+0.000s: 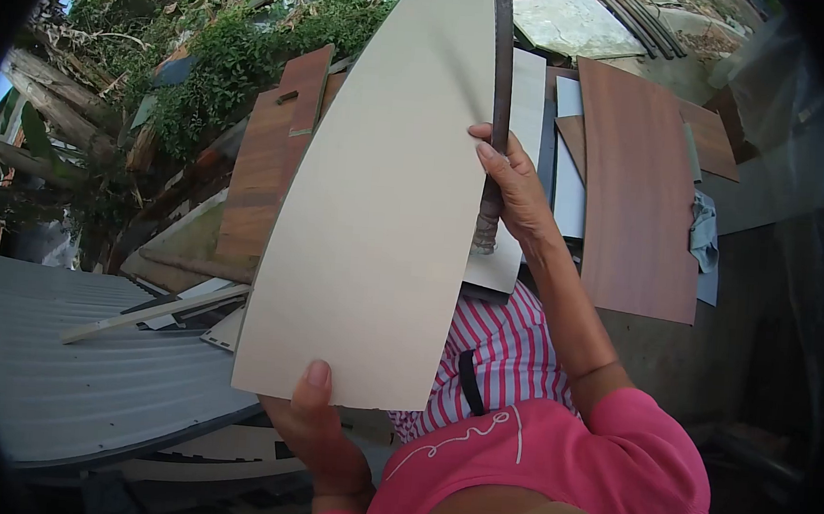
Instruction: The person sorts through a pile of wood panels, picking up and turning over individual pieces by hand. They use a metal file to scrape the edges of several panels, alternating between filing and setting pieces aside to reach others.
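Observation:
A long pale cream board [367, 216] is tilted up in front of me, held between both hands. My left hand [315, 417] grips its near end, thumb on the top face and fingers underneath. At the right edge, my right hand [520, 188] is closed, with thumb and a fingertip at the board's rim. A narrow dark bar [502, 63] with a hole at its far end and a rough, wrapped-looking lower end runs along that edge, passing through the right hand's grip. Whether the fingers hold the bar firmly is hidden.
Brown wood-look panels [631, 196] lie stacked to the right, with a grey cloth [704, 234] at their edge. Another brown panel [254, 189] is at the left. Corrugated metal sheeting [70, 367] and loose strips [155, 314] lie at lower left. Plants [224, 72] and logs stand beyond.

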Demonstrator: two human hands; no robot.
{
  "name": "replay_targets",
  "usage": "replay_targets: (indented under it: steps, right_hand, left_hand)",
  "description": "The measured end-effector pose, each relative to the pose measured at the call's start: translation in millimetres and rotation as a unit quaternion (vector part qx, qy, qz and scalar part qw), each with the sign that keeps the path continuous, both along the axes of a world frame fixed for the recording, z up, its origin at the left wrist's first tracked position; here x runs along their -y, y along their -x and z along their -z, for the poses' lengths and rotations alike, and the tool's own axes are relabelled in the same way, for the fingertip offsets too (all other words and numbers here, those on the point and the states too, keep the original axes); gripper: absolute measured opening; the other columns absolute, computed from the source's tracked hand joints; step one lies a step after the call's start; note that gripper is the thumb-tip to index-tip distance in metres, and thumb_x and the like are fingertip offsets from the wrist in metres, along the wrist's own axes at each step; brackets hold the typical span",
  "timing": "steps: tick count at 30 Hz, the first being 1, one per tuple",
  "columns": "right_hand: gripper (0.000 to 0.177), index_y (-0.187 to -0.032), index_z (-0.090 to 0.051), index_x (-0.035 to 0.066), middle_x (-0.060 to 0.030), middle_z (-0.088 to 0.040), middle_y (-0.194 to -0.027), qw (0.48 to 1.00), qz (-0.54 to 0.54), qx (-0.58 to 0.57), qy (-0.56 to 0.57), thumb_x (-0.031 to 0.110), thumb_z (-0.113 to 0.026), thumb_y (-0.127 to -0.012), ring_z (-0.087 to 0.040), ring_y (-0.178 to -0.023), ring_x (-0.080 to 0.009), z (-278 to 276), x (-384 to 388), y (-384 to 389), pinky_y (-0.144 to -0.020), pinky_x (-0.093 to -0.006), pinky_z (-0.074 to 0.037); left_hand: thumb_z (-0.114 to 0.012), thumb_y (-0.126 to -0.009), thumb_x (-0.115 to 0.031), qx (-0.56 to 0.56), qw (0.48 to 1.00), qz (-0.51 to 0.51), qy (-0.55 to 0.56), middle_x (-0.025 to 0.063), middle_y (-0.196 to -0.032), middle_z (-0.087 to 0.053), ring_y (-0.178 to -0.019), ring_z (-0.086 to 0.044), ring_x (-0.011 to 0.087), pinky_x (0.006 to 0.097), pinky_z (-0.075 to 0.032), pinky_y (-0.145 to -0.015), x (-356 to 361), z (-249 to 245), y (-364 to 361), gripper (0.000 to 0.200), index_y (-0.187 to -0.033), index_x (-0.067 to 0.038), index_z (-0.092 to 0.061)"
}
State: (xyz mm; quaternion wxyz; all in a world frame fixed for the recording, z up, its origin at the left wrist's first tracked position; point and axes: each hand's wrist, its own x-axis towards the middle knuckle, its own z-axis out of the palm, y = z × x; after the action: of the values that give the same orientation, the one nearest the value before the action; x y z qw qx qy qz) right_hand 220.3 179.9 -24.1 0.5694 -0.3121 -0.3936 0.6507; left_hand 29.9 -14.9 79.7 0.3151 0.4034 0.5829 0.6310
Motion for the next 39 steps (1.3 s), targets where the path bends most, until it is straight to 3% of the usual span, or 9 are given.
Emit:
replay_targets:
  steps: [5, 16, 21, 25, 29, 33, 35, 36, 39]
  right_hand:
    - [0.033, -0.114, -0.052, 0.011, 0.005, -0.051, -0.073, 0.996, -0.07, -0.05, -0.026, 0.034, -0.056, -0.091, -0.051, -0.065, -0.0045, 5.8, -12.4, 45.9, -0.057, -0.0205, -0.042]
    - [0.04, -0.12, -0.047, 0.009, 0.0022, -0.054, -0.078, 0.982, -0.155, -0.111, 0.006, 0.035, -0.056, -0.091, -0.051, -0.069, -0.0056, 33.6, -10.0, 59.0, -0.056, -0.0209, -0.041]
    - [0.042, -0.12, -0.047, 0.009, -0.0009, -0.057, -0.089, 0.985, -0.151, -0.083, 0.029, 0.036, -0.056, -0.09, -0.057, -0.078, -0.0087, 31.1, -10.9, 54.5, -0.066, -0.022, -0.048]
    - [0.044, -0.125, -0.046, 0.009, -0.0058, -0.058, -0.098, 0.984, -0.168, -0.054, 0.028, 0.036, -0.055, -0.091, -0.058, -0.082, -0.0121, 21.2, -6.1, 52.3, -0.07, -0.0242, -0.05]
    - [0.044, -0.129, -0.047, 0.009, -0.0137, -0.06, -0.104, 0.998, 0.013, 0.066, 0.018, 0.034, -0.051, -0.093, -0.061, -0.076, -0.014, 5.8, 2.0, 48.2, -0.069, -0.0235, -0.051]
    - [0.035, -0.129, -0.049, 0.011, -0.0087, -0.064, -0.092, 0.92, 0.033, 0.375, -0.111, 0.017, -0.05, -0.094, -0.058, -0.068, -0.0098, -49.7, 24.6, 16.1, -0.062, -0.026, -0.049]
    - [0.044, -0.128, -0.052, 0.018, -0.0056, -0.06, -0.082, 0.8, 0.099, 0.488, -0.334, 0.004, -0.055, -0.087, -0.052, -0.06, -0.0106, -79.4, 49.3, 22.4, -0.054, -0.0285, -0.045]
    - [0.044, -0.128, -0.052, 0.018, -0.0056, -0.06, -0.082, 0.804, 0.092, 0.483, -0.334, 0.004, -0.055, -0.087, -0.052, -0.06, -0.0106, -95.4, 62.0, 24.4, -0.054, -0.0285, -0.045]
    - [0.055, -0.127, -0.054, 0.025, -0.0061, -0.052, -0.074, 0.699, 0.022, 0.563, -0.441, 0.002, -0.061, -0.078, -0.05, -0.059, -0.0151, -144.4, 84.6, 26.9, -0.051, -0.0317, -0.043]
  left_hand:
    - [-0.065, -0.068, -0.019, -0.053, 0.991, -0.113, -0.036, 0.0137, -0.105, -0.056, -0.095, -0.055, 0.0214, 0.0334, -0.042, -0.086, 9.3, -4.8, 7.5, 0.057, -0.116, 0.008, -0.05]
    - [-0.065, -0.071, -0.015, -0.067, 0.995, -0.07, -0.018, 0.0125, -0.104, -0.059, -0.095, -0.056, 0.0202, 0.0333, -0.042, -0.087, 9.0, 5.4, 24.2, 0.049, -0.113, 0.008, -0.053]
    - [-0.064, -0.072, -0.011, -0.078, 0.994, -0.076, -0.033, 0.011, -0.1, -0.06, -0.091, -0.058, 0.0186, 0.0317, -0.044, -0.084, 5.4, 8.1, 25.4, 0.043, -0.11, 0.007, -0.056]
    - [-0.063, -0.078, -0.007, 0.012, 0.991, -0.103, -0.081, 0.0094, -0.099, -0.061, -0.088, -0.057, 0.0142, 0.0274, -0.044, -0.08, -0.1, 10.3, 21.8, 0.032, -0.107, 0.006, -0.057]
    - [-0.064, -0.082, -0.008, 0.053, 0.984, -0.13, -0.114, 0.0069, -0.096, -0.06, -0.084, -0.056, 0.0101, 0.0245, -0.044, -0.076, -4.6, 12.2, 24.5, 0.026, -0.104, 0.005, -0.058]
    - [-0.064, -0.084, -0.007, 0.01, 0.987, -0.105, -0.118, 0.0065, -0.099, -0.058, -0.085, -0.053, 0.008, 0.0228, -0.043, -0.076, -4.8, 21.4, 42.2, 0.031, -0.111, 0.004, -0.055]
    - [-0.063, -0.084, -0.007, 0.041, 0.988, -0.074, -0.128, 0.0066, -0.101, -0.058, -0.087, -0.053, 0.0086, 0.0233, -0.043, -0.077, -4.8, 19.0, 45.0, 0.035, -0.116, 0.004, -0.052]
    - [-0.063, -0.084, -0.007, 0.037, 0.988, -0.081, -0.125, 0.0066, -0.101, -0.058, -0.087, -0.053, 0.0086, 0.0233, -0.043, -0.077, -3.7, 19.5, 46.7, 0.035, -0.116, 0.004, -0.052]
    - [-0.061, -0.083, -0.007, 0.03, 0.991, -0.08, -0.107, 0.0087, -0.109, -0.057, -0.098, -0.055, 0.0138, 0.0289, -0.041, -0.088, -5.5, 21.4, 49.3, 0.039, -0.119, 0.004, -0.049]
